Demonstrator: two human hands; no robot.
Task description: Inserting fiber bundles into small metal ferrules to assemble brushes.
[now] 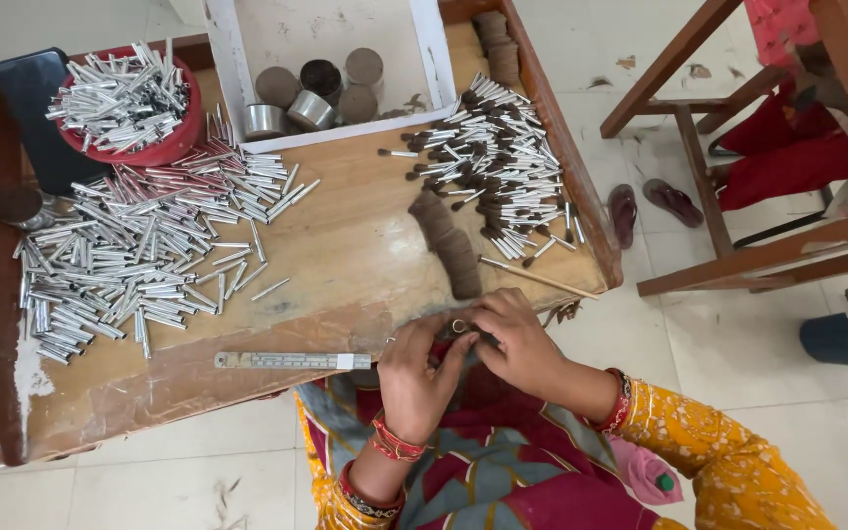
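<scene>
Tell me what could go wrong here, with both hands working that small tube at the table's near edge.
The small tube, pinched between the left hand and right hand, sits over the table edge; a slip would likely drop it into the lap. The thin stick overhangs the edge. An elbow could scatter the filled tubes.

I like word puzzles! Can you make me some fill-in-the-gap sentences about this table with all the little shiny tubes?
1. The bowl heaped with silver tubes is coloured ____.
2. The left hand and right hand meet at the table's ____ edge.
3. The ruler lies to the ____ of the hands.
4. The loose tube pile lies on a ____ table.

Missing words: red; near; left; wooden
</scene>
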